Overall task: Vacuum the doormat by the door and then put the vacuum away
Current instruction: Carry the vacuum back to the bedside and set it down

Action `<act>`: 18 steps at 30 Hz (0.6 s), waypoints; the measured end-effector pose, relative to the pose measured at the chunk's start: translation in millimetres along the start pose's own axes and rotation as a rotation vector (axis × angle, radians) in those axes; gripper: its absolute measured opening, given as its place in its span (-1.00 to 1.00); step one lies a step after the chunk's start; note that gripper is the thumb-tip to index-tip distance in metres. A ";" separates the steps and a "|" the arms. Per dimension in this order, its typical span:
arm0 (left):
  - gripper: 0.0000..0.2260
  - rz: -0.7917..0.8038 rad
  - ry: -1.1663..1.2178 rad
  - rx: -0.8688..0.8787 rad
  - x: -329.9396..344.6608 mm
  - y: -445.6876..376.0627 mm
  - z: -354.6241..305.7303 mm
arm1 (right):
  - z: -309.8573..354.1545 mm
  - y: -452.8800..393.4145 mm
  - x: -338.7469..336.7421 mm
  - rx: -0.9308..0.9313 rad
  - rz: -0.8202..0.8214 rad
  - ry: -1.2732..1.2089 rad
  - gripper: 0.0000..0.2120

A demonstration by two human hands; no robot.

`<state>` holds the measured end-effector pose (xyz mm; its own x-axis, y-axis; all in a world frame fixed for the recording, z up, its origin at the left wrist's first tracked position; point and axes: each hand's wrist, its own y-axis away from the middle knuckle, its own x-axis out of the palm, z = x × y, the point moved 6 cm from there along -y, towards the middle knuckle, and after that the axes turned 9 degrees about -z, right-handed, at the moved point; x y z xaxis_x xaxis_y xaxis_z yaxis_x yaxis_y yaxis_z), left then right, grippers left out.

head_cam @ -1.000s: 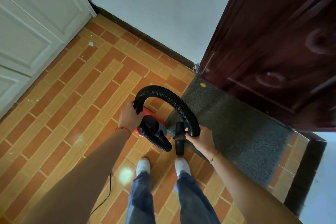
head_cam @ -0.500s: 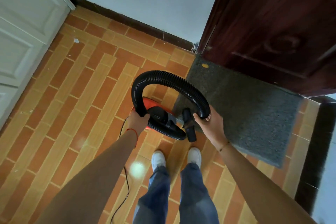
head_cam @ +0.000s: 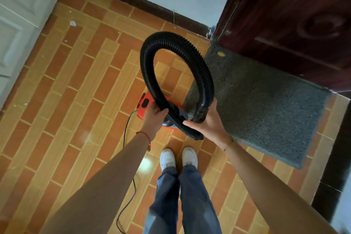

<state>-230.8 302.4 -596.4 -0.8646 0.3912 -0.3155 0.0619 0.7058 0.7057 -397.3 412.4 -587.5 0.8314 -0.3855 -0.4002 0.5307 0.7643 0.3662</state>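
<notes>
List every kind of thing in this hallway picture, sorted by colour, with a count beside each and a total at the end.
Black: 2, the hose and the power cord
Red: 1, the vacuum body
Grey: 1, the doormat
White: 3, two shoes and the panelled door
Dark brown: 1, the open door
Total: 8

Left hand (head_cam: 152, 114) grips red vacuum (head_cam: 146, 103); right hand (head_cam: 209, 123) holds hose (head_cam: 171, 43) beside doormat (head_cam: 266, 110).
</notes>
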 end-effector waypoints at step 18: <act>-0.62 -0.052 0.021 0.143 6.1 -51.5 3.1 | -22.8 -72.8 65.5 -0.108 -0.105 0.306 0.02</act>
<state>-237.7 270.3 -636.6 -0.8786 0.3405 -0.3349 0.0857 0.8023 0.5908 -385.2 343.3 -659.5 0.6766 -0.3045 -0.6705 0.5767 0.7853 0.2254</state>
